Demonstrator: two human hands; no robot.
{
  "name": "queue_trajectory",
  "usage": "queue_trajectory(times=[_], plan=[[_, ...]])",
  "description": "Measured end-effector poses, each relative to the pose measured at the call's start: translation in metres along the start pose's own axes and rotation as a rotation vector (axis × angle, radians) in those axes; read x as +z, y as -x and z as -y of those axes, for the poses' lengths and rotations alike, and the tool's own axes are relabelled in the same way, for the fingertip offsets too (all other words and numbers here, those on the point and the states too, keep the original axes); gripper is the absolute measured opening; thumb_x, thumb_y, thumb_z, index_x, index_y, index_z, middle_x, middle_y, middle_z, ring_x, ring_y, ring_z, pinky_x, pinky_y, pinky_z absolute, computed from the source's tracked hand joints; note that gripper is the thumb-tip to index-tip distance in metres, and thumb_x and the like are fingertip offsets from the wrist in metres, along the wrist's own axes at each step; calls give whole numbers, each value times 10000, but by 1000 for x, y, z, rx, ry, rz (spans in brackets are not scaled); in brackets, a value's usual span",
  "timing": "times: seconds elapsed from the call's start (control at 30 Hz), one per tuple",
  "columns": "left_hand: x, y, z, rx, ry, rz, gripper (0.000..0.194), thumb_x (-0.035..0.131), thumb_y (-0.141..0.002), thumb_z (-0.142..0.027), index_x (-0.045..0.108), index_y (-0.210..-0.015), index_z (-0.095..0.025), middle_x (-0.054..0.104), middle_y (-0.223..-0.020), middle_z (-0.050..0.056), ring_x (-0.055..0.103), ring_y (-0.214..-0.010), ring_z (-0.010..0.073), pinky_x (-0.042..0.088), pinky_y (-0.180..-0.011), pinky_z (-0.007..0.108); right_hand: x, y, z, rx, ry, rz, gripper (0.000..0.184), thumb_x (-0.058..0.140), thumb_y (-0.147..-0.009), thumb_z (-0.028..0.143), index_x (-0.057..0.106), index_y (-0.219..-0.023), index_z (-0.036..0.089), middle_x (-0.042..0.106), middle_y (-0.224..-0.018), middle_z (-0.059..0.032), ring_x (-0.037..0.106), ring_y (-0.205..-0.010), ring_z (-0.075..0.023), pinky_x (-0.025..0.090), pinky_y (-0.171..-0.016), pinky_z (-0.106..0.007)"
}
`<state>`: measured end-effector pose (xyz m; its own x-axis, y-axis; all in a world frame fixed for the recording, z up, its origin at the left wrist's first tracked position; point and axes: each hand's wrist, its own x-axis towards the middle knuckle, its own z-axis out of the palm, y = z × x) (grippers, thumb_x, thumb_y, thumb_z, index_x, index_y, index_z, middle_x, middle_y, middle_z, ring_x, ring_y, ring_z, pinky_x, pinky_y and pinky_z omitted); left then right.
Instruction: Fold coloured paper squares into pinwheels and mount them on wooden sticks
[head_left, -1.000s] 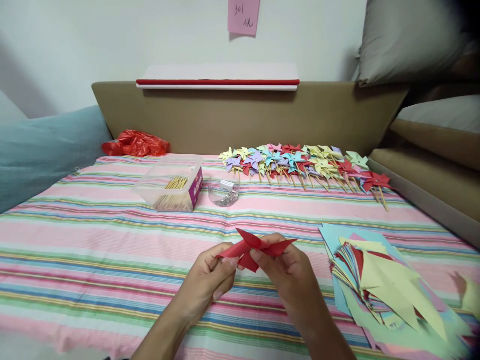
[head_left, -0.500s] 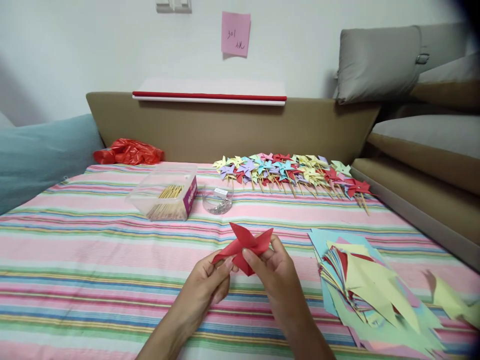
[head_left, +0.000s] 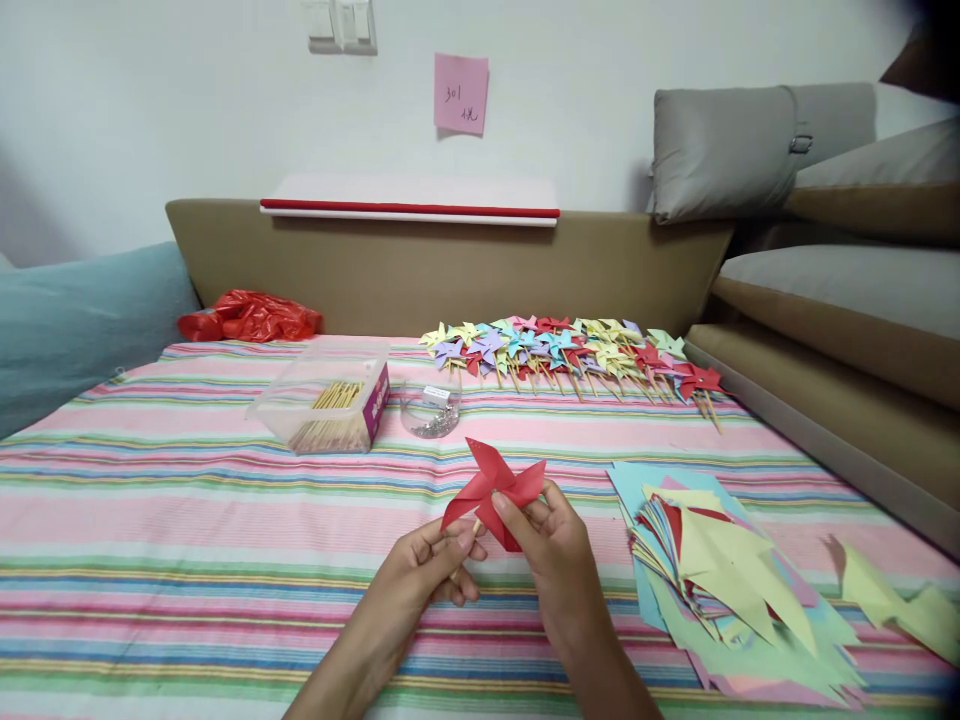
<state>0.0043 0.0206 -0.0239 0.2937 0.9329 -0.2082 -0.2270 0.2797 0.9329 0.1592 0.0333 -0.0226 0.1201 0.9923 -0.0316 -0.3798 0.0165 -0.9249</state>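
A red paper pinwheel is held up in front of me, its blades folded toward the middle. My right hand is closed on it, the thumb pressing near its centre and the fingers behind the paper. Just below the blades, my left hand pinches a thin wooden stick; only its short upper end shows, and the rest is hidden by the fingers. Beyond my hands stand a clear plastic box of wooden sticks and a round clear container with small metal pieces.
Finished pinwheels on sticks lie in rows at the back right. A stack of coloured paper sheets lies right of my hands, with a loose yellow piece beside it. A red plastic bag sits back left on the striped cloth.
My left hand has shifted from the paper's left blade down to the stick, whose end now shows. The pinwheel's blades have turned more toward me. The camera view has tilted slightly up.
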Motion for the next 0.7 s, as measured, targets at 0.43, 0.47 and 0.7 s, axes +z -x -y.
queue_trajectory(times=[0.43, 0.47, 0.7], plan=[[-5, -3, -3, -24, 47, -26, 252, 800, -808, -367, 739, -906, -143, 715, -860, 39, 654, -770, 138, 521, -759, 238, 1, -6, 1, 36, 25, 74, 392, 758, -787, 518, 660, -955, 178, 748, -855, -36, 680, -778, -184, 504, -736, -296], [-4, -7, -3, -21, 70, -59, 253, 814, -795, -356, 741, -905, -140, 717, -846, 36, 653, -762, 134, 524, -757, 234, -2, -7, 4, 15, 66, 50, 391, 722, -814, 541, 656, -944, 178, 739, -848, -33, 671, -780, -179, 499, -739, -293], [22, 3, -5, -21, 250, -318, 125, 646, -932, -218, 707, -915, -110, 684, -804, -15, 672, -792, 123, 547, -845, 274, -22, 15, 22, -131, 303, -109, 448, 594, -889, 622, 678, -1079, 225, 724, -1143, -82, 665, -1098, -249, 503, -973, -394]])
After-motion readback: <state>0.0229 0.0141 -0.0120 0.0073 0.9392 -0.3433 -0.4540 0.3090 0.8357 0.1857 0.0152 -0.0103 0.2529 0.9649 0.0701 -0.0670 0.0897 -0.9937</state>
